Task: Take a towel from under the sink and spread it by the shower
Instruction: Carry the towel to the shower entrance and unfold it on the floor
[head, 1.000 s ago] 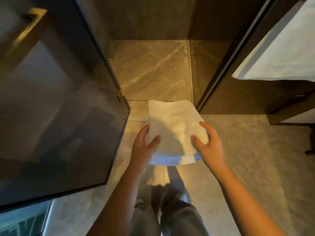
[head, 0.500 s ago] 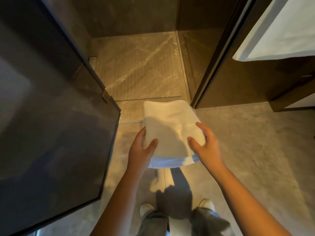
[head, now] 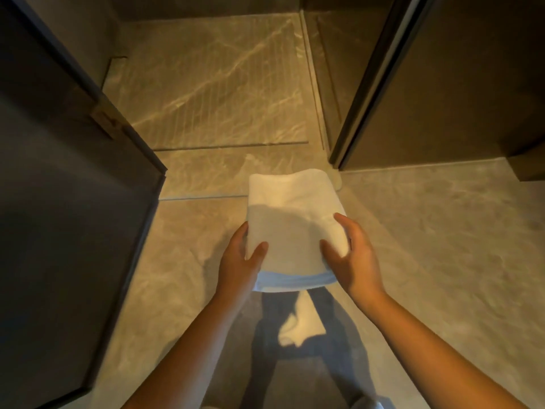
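The folded white terry towel (head: 292, 228) is off the ground, carried flat between both hands in front of the person. It sits above the grey stone floor (head: 427, 261), just short of the shower's pale marble sill (head: 206, 175). The left hand (head: 239, 261) grips the near left corner, thumb laid on top and fingers tucked underneath, out of sight. The right hand (head: 354, 258) grips the near right side, thumb on the top face and fingers curled over the edge. Holding both near corners keeps the stack level and its folds closed. I judge it also readies the hands to part and open the cloth.

The towel's long axis runs away from the person, straight toward the shower opening. Its far end, a rounded fold, overlaps the sill in this view. Its near end, where the stacked layer edges show, faces the person's body.

Beyond lies the ribbed marble shower floor (head: 212, 84). The dark glass door (head: 73, 246) stands swung out on the left, and a dark frame post (head: 362, 84) bounds the opening on the right, so the towel is aimed at the gap between them. The towel is fetched but not yet spread, and the floor just before the sill looks the likely spot.
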`<state>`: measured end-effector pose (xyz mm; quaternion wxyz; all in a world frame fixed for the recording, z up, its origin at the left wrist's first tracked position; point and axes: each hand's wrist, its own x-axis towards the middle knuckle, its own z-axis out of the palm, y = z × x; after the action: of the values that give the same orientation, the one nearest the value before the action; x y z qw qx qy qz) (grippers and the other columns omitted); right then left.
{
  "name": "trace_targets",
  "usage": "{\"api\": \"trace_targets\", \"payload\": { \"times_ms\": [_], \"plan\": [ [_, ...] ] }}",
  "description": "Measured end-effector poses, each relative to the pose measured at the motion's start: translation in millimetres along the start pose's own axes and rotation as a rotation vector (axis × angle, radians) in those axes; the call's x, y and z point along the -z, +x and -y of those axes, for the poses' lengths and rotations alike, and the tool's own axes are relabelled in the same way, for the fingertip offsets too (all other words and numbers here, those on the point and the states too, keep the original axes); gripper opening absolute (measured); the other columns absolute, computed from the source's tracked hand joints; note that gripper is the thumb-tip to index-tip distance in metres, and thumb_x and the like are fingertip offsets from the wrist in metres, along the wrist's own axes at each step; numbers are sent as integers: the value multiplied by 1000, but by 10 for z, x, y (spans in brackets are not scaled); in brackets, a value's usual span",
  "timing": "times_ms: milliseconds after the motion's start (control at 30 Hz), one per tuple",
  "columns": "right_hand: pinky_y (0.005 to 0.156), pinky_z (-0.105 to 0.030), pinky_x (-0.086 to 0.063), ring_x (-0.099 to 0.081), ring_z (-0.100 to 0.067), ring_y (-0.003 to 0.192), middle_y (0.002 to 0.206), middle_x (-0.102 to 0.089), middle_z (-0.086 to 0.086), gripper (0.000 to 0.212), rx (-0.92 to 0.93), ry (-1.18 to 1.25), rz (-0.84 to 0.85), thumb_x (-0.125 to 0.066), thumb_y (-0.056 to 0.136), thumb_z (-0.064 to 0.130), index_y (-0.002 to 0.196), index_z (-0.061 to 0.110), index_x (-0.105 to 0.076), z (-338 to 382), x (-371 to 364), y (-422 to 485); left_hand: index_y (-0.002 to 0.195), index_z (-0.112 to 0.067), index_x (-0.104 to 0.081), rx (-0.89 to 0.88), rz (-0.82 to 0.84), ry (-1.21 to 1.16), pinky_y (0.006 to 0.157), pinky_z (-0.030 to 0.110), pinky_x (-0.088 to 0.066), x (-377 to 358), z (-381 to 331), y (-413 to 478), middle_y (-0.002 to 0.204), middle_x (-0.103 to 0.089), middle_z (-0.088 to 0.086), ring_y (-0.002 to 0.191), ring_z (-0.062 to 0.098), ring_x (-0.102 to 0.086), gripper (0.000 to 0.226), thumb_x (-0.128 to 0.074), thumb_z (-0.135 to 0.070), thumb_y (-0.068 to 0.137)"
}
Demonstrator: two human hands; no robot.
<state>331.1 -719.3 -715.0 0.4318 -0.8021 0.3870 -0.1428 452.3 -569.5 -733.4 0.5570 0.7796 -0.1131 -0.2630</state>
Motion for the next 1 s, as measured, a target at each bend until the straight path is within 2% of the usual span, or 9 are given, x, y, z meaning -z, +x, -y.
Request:
{"api": "trace_targets", "payload": {
  "times_ms": [100, 233, 333, 400, 633, 700, 767, 900, 1000],
  "plan": [
    [86, -8, -27, -46, -20, 121, 136, -47, -5, 51, 21, -10, 8, -63, 83, 22, 130, 18, -43, -475, -278, 224, 131, -20, -46, 10, 3, -26, 69, 4, -46, -215, 488, 321, 110, -58, -13, 95, -6, -55, 46, -59, -17, 87],
    [91, -10, -26, -45, -20, 122, 136, -47, -7, 50, 96, -57, -2, -62, 84, 22, 130, 16, -43, -996, -607, 493, 131, -20, -42, -16, 25, 30, 67, 5, -45, -433, 1056, 645, 106, -56, -17, 90, -10, -53, 47, -59, -22, 87],
    [94, -12, -28, -45, -19, 122, 136, -46, -6, 50, 136, -70, 19, -61, 85, 22, 131, 16, -42, -1352, -866, 620, 132, -19, -36, -42, 58, 99, 65, 3, -44, -526, 1429, 839, 109, -53, -12, 87, -9, -51, 50, -58, -24, 88],
    [93, -8, -25, -45, -20, 122, 136, -46, -8, 50, 160, -61, 19, -62, 85, 20, 130, 15, -42, -1574, -1038, 675, 132, -19, -35, -65, 63, 130, 66, 1, -43, -551, 1646, 952, 111, -52, -11, 89, -8, -51, 50, -58, -25, 88],
    [93, -5, -21, -42, -13, 119, 137, -43, -9, 53, 145, -19, 51, -62, 84, 20, 132, 14, -39, -2198, -1541, 686, 130, -17, -38, -106, 53, 129, 75, 4, -43, -644, 2329, 1102, 113, -52, -11, 95, -7, -51, 48, -60, -18, 87],
    [93, -6, -22, -41, -11, 119, 138, -42, -7, 53, 112, -6, 63, -62, 84, 22, 132, 16, -39, -2411, -1712, 600, 129, -16, -40, -69, 70, 104, 74, 1, -42, -671, 2612, 1111, 110, -54, -13, 96, -7, -53, 49, -62, -16, 86],
    [97, -14, -27, -41, -12, 121, 139, -40, -4, 54, 85, -18, 107, -61, 85, 25, 133, 18, -36, -2503, -1733, 550, 126, -17, -43, -23, 56, 69, 70, 3, -45, -669, 2730, 1120, 106, -55, -15, 95, -5, -54, 49, -66, -15, 82],
    [100, -31, -37, -45, -21, 121, 136, -41, -9, 57, 14, -67, 221, -63, 84, 23, 132, 14, -34, -2696, -1734, 437, 110, -24, -50, 110, 68, 0, 67, 14, -49, -669, 2989, 1074, 101, -60, -8, 95, 11, -60, 37, -68, -11, 80],
    [97, -26, -35, -46, -25, 118, 132, -41, -12, 55, -3, -155, 243, -65, 82, 20, 130, 12, -39, -2765, -1706, 432, 99, -33, -54, 214, 93, -79, 67, 21, -51, -624, 3017, 1073, 99, -61, -9, 97, 16, -60, 25, -63, -14, 85]
  ]
}}
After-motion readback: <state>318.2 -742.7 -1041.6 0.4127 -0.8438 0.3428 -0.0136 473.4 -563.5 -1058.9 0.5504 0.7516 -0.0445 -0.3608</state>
